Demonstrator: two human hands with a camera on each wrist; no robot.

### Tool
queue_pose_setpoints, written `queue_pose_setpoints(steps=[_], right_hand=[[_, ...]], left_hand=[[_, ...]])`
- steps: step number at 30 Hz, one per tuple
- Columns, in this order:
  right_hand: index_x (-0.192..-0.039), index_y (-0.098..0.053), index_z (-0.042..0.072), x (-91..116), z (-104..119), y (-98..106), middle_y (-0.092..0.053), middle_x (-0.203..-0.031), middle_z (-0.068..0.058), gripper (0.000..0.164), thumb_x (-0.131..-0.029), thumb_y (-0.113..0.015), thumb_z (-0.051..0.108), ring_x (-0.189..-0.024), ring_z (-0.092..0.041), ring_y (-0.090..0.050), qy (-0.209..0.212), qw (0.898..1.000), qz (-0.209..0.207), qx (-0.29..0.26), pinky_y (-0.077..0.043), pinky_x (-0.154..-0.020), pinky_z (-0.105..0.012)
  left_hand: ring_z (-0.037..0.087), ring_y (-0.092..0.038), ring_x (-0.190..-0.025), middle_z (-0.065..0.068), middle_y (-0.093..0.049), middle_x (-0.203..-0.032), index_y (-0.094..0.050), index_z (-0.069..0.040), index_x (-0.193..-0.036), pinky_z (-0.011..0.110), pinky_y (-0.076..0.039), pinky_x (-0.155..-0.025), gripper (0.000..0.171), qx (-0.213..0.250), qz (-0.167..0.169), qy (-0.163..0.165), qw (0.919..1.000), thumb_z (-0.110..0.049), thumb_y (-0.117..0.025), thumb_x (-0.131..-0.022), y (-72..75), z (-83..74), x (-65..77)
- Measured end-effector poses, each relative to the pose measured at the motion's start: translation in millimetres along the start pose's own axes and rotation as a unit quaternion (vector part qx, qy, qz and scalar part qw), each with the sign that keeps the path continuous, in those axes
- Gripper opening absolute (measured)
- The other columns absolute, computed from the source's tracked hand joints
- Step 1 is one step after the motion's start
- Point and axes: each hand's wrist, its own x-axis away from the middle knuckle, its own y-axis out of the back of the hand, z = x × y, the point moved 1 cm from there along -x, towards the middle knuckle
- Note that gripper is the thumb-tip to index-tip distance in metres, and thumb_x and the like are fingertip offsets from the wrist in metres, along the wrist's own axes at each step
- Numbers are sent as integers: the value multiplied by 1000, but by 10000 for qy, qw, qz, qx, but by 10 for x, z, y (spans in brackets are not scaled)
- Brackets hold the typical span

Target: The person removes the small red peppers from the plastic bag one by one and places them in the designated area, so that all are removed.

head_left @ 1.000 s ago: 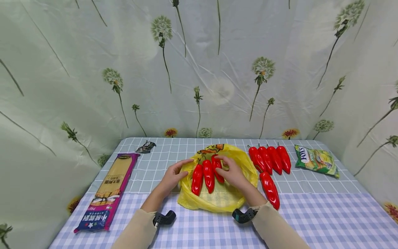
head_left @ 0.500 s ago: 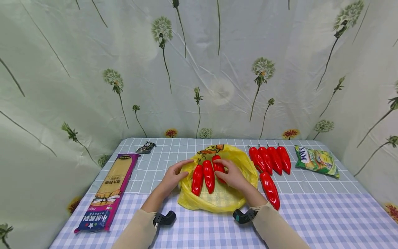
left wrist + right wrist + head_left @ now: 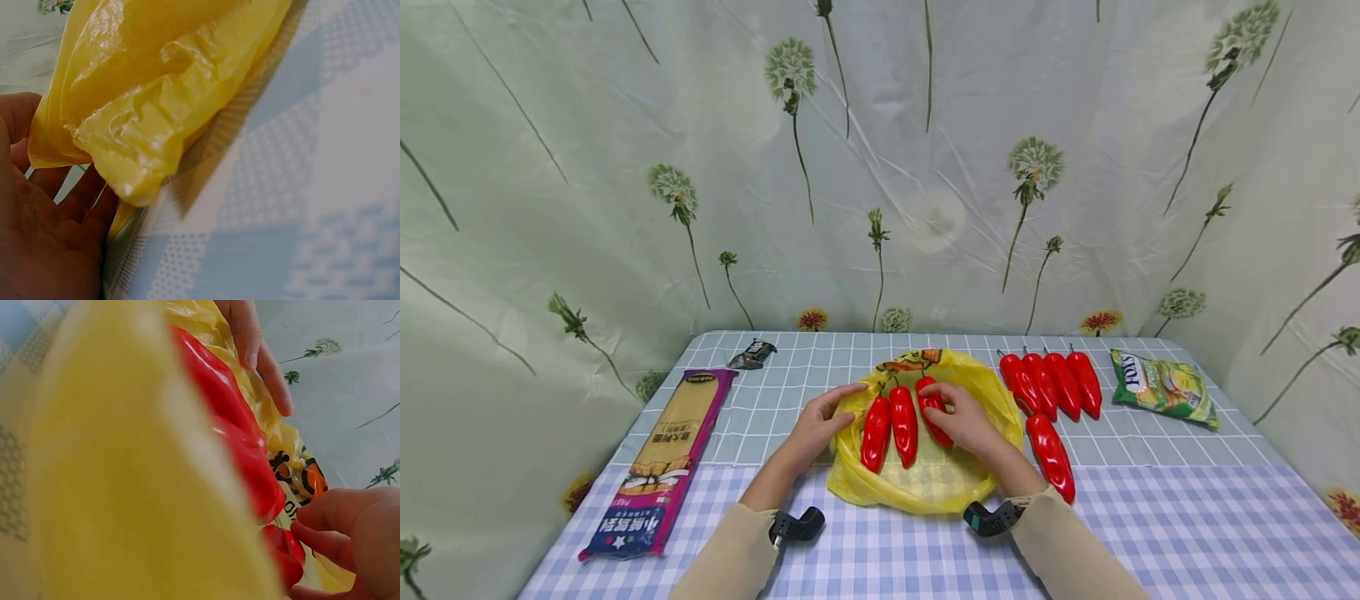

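An open yellow plastic bag (image 3: 925,500) lies in the middle of the table. At its left rim my left hand (image 3: 816,423) grips the plastic, thumb inside and fingers outside; the crumpled bag edge (image 3: 144,137) fills much of the left wrist view. Inside the bag, a red pepper (image 3: 876,433) and a second red pepper (image 3: 904,425) lie side by side. Just right of them, my right hand (image 3: 966,423) holds a third red pepper (image 3: 938,433) between thumb and fingers, covering its middle. In the right wrist view, the near bag wall (image 3: 137,456) hides part of the peppers.
Right of the bag, several red peppers (image 3: 1051,383) lie in a row, with another red pepper (image 3: 1051,458) in front. A green Fox's packet (image 3: 1165,387) is at the far right. On the left are a pasta packet (image 3: 658,462) and a small black packet (image 3: 752,355).
My right hand and the third red pepper have shifted slightly right and toward me, widening the gap from the middle pepper. The left hand stays at the bag's rim.
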Motion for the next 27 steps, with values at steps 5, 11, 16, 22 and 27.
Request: queue_pose_setpoints(steps=[5,11,16,22,27], right_hand=[[-111,-70,13,-12,-7,31,-59,-134,-15,19,-93,-64,12,-128,-37,-53,29,10000,29,50,-46,-107,-57],[-108,-70,16,4,-2,68,-59,-131,-14,18,-91,-68,10,-129,-37,-51,20,9995,163,287,-44,-109,-57],[-108,-70,19,24,16,84,-61,-129,-10,20,-90,-70,10,-127,-34,-52,71,9978,347,567,-45,-109,-56],[-117,-68,20,40,36,102,-61,-128,-9,32,-89,-70,7,-117,-30,-55,47,9964,530,660,-52,-101,-51],[-125,-65,20,50,50,122,-61,-130,-9,43,-86,-70,5,-113,-28,-57,-23,9948,648,782,-57,-94,-46]], left_hand=[[32,-47,-139,11,-45,-155,-53,-15,-144,21,-51,-101,48,-9,12,3,10000,-9,-55,-97,-3,-15,-1],[33,-47,-139,11,-45,-155,-53,-15,-144,23,-51,-102,48,-55,6,-17,10000,-10,-57,-96,-4,-12,-11],[33,-46,-140,11,-46,-155,-53,-15,-144,22,-51,-102,48,-72,7,-7,10000,-10,-57,-97,-7,-3,-13],[33,-47,-139,11,-46,-155,-53,-15,-144,21,-51,-102,48,-42,2,-7,10000,-10,-57,-97,-6,-7,-7],[32,-46,-140,10,-45,-155,-54,-16,-144,24,-51,-104,48,-60,-20,68,10000,-11,-58,-96,1,1,-1]])
